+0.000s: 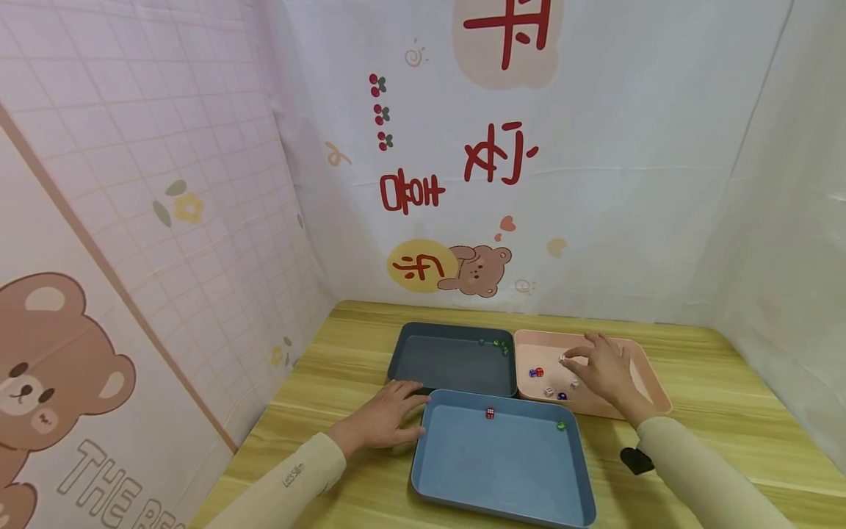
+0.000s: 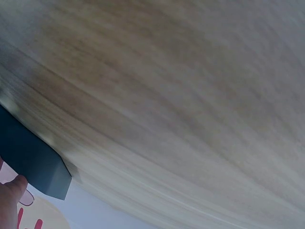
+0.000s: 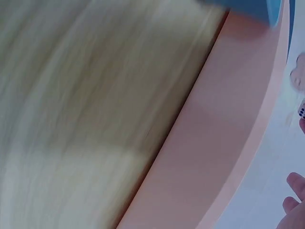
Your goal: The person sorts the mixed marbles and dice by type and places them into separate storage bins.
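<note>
Over the pink tray (image 1: pixel 651 378), my right hand (image 1: pixel 604 371) pinches a white die (image 1: pixel 562 358) between thumb and index finger; the same die shows at the right edge of the right wrist view. Below and beside this hand lie a red die (image 1: pixel 540 372), blue dice (image 1: pixel 532 374) and white dice (image 1: pixel 549 391). My left hand (image 1: pixel 385 417) has its fingers loosely extended, fingertips at the upper left corner of the light blue tray (image 1: pixel 502 470). That tray holds a red die (image 1: pixel 490 414) and a green die (image 1: pixel 561 426).
A dark blue-grey tray (image 1: pixel 449 364) stands behind the light blue one, with several green dice (image 1: pixel 497 343) in its far right corner. A black object (image 1: pixel 637 461) lies on the wooden table (image 1: pixel 297 411) under the right forearm. Printed cloth (image 1: pixel 595 184) hangs behind.
</note>
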Demonstrator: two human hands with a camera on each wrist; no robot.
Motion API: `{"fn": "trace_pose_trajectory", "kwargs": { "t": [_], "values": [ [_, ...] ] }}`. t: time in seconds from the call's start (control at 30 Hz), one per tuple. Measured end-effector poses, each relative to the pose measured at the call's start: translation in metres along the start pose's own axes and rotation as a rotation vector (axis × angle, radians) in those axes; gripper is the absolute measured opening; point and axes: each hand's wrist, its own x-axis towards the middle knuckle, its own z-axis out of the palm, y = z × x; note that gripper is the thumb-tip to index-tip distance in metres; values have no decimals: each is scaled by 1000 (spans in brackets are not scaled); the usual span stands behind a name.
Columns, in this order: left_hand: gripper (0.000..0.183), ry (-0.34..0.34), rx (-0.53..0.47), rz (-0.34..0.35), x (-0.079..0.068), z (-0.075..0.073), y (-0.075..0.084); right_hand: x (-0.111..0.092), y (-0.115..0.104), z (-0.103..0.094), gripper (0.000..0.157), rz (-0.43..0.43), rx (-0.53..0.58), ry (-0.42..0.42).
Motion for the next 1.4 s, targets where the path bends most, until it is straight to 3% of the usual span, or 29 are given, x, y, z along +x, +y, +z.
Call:
{"fn": "trace_pose_trajectory", "kwargs": {
  "t": [0.23, 0.4, 0.63, 0.83, 1.4],
  "values": [
    [58, -2, 0, -1, 0, 0, 0, -6, 27, -10, 27, 10, -172, -20],
    [58, -7, -5, -5, 0, 0, 0, -8, 34, -8, 30, 104, -92, -27],
    [58, -1, 5, 0, 1, 1, -1, -10, 39, -5, 29, 134, -81, -6],
    [59, -2, 18, -3, 0, 2, -2, -13, 39, -6, 41, 169, -68, -3],
    [58, 0, 17, -11, 1, 2, -1, -15, 38, 0, 34, 115, -103, 44]
  ]
}}
